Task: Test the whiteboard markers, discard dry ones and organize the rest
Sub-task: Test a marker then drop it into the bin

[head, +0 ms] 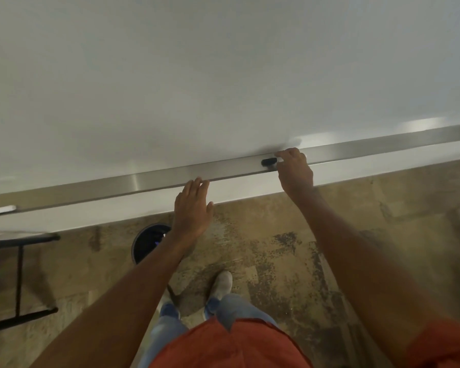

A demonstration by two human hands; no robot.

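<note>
Lying along the metal tray (170,173) at the foot of the whiteboard (197,75), a black marker (268,162) shows only its dark left end; the rest is hidden under the right hand (294,170). That hand reaches over the tray's front lip with its fingers curled down onto the marker, thumb and forefinger pinching it near the cap end. Whether the marker is lifted off the tray or resting on it cannot be told.

To the left, well apart from the marker, the left hand (193,208) is flat and relaxed, fingers straight and close together, its fingertips touching the tray's front edge and holding nothing.

Both forearms are bare and stretch up from the bottom corners of the view. Below them are an orange shirt (223,346), light blue jeans (168,330) and a pale shoe (222,284) on a mottled tan floor (276,248). A round dark bin (149,243) stands on the floor by the wall, partly behind the left wrist. At the far left stands a black-framed table (19,261), and white papers (0,209) lie near the tray's left end.
</note>
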